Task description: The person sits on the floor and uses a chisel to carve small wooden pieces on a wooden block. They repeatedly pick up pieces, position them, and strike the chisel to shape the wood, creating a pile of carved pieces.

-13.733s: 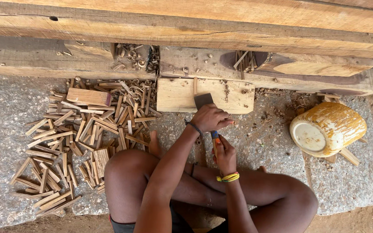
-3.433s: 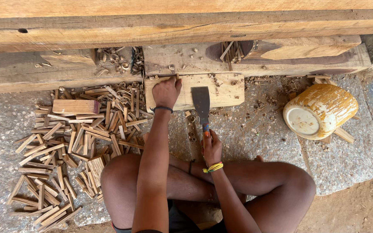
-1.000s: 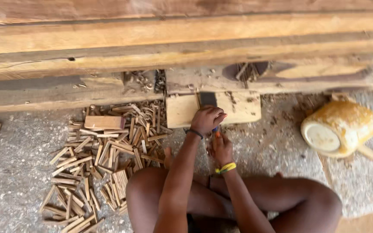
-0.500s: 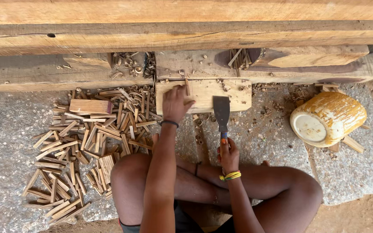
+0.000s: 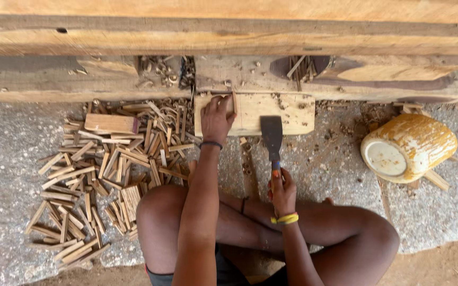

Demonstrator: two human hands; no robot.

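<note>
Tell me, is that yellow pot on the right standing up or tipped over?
Tipped over. The yellow pot lies on its side on the stone floor, its pale round end facing the camera.
</note>
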